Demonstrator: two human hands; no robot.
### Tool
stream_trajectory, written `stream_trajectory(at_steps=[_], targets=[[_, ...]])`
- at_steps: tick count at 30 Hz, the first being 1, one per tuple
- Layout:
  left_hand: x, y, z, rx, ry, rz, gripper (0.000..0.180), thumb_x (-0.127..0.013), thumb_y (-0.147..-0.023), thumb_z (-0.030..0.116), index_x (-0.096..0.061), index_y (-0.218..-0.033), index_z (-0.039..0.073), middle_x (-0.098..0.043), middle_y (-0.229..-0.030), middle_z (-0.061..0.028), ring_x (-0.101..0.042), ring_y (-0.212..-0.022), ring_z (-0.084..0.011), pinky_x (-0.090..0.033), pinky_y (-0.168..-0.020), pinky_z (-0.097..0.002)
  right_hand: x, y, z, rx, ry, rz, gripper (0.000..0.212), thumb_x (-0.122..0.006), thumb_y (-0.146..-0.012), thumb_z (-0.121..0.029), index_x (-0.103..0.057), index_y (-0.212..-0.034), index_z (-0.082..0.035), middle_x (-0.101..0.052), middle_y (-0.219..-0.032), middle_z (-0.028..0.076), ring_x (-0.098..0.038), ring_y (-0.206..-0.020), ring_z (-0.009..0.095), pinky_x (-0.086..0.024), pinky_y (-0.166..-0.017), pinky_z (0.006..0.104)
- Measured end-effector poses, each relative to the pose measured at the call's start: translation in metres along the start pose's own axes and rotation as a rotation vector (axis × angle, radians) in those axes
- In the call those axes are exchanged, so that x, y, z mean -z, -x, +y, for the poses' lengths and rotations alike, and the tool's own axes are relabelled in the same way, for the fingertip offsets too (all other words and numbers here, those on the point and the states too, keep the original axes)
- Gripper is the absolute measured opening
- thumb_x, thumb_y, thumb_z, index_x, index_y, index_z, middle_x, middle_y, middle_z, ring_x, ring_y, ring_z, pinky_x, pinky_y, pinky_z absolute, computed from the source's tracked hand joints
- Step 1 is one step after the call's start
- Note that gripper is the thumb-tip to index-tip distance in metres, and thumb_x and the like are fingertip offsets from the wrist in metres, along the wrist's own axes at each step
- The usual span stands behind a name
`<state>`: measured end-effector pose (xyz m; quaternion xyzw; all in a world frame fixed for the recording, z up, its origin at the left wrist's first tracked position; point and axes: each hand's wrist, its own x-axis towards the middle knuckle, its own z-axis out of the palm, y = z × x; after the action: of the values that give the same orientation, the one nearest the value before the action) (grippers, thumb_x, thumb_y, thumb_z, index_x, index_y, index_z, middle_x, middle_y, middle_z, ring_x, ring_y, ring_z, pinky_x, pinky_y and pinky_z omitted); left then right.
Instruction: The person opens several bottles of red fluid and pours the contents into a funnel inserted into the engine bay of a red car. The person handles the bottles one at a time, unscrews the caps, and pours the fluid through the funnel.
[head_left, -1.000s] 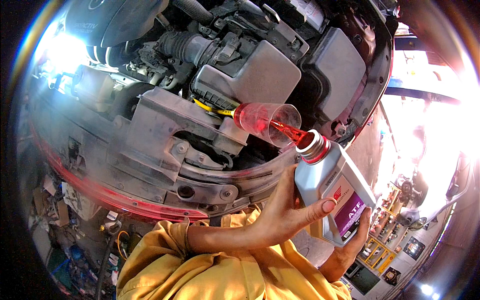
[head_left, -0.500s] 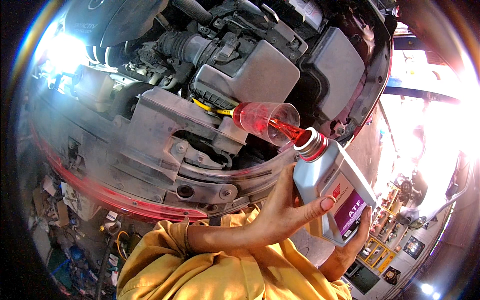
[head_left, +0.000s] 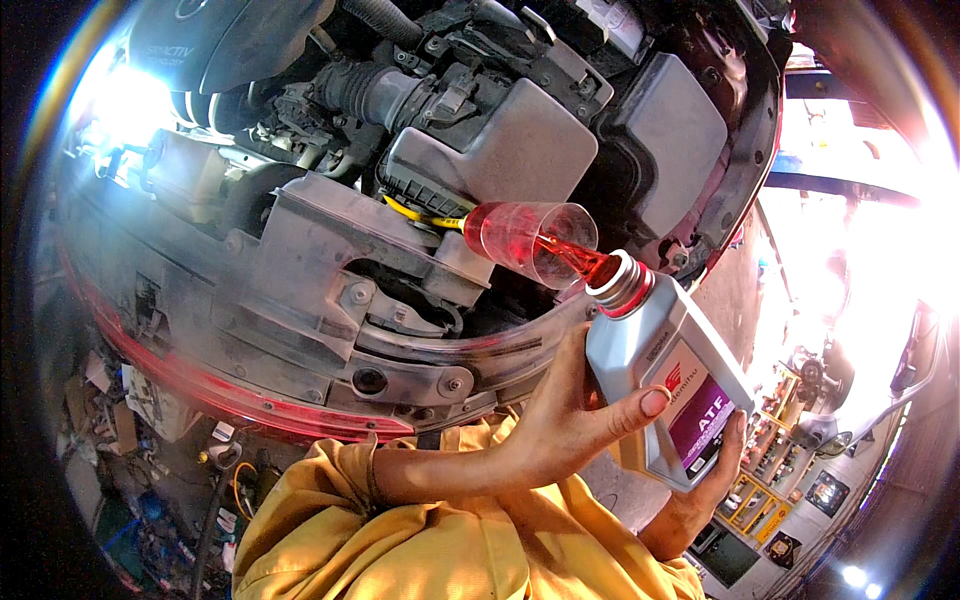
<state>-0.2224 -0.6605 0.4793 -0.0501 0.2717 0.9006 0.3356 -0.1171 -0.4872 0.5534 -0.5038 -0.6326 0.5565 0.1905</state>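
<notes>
Red fluid [head_left: 574, 257] pours into 1 funnel [head_left: 520, 228] from 1 bottle [head_left: 655, 345] gripped by fingers [head_left: 736, 440] of 2 hands [head_left: 565, 425].

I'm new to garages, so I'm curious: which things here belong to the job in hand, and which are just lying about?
In the job:
grey bottle, tipped, in the left hand and right hand
red liquid, pouring out
clear cup, receiving it
yellow piece at its far end
engine bay

Seemingly just around:
yellow cord, lower left
floor clutter around it
yellow rack, lower right
</notes>
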Motion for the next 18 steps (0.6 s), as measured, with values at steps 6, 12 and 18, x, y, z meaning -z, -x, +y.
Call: stream_trajectory(at_steps=[6, 12, 18], targets=[[-0.001, -0.001, 0.002, 0.002, 0.0, -0.018, 0.089, -0.075, -0.088, 0.044, -0.023, -0.142, -0.003, -0.044, -0.133, -0.0189, -0.049, -0.125, -0.0237, -0.044, -0.104, -0.0376, -0.003, 0.004, -0.004, -0.01, -0.013, 0.034, 0.049, -0.047, -0.102, -0.046, -0.06, -0.123, -0.003, -0.069, -0.108, 0.01, -0.067, -0.095, 0.015, -0.055, -0.08, 0.027], [-0.002, 0.0, 0.002, 0.021, 0.013, -0.016, 0.091, -0.075, -0.088, 0.045, -0.022, -0.142, -0.005, -0.042, -0.132, -0.0202, -0.048, -0.126, -0.025, -0.044, -0.105, -0.0382, -0.01, 0.004, -0.005, 0.087, 0.021, -0.031, 0.047, -0.047, -0.103, -0.044, -0.061, -0.122, -0.003, -0.069, -0.108, 0.009, -0.067, -0.093, 0.015, -0.054, -0.08, 0.0266], [0.001, -0.001, 0.001, 0.006, -0.045, -0.018, 0.092, -0.075, -0.088, 0.046, -0.021, -0.142, -0.005, -0.043, -0.132, -0.0199, -0.049, -0.125, -0.0246, -0.045, -0.103, -0.0372, -0.006, 0.002, -0.002, 0.043, -0.02, 0.016, 0.047, -0.048, -0.102, -0.044, -0.061, -0.121, -0.003, -0.069, -0.107, 0.009, -0.067, -0.093, 0.015, -0.054, -0.081, 0.0266]])
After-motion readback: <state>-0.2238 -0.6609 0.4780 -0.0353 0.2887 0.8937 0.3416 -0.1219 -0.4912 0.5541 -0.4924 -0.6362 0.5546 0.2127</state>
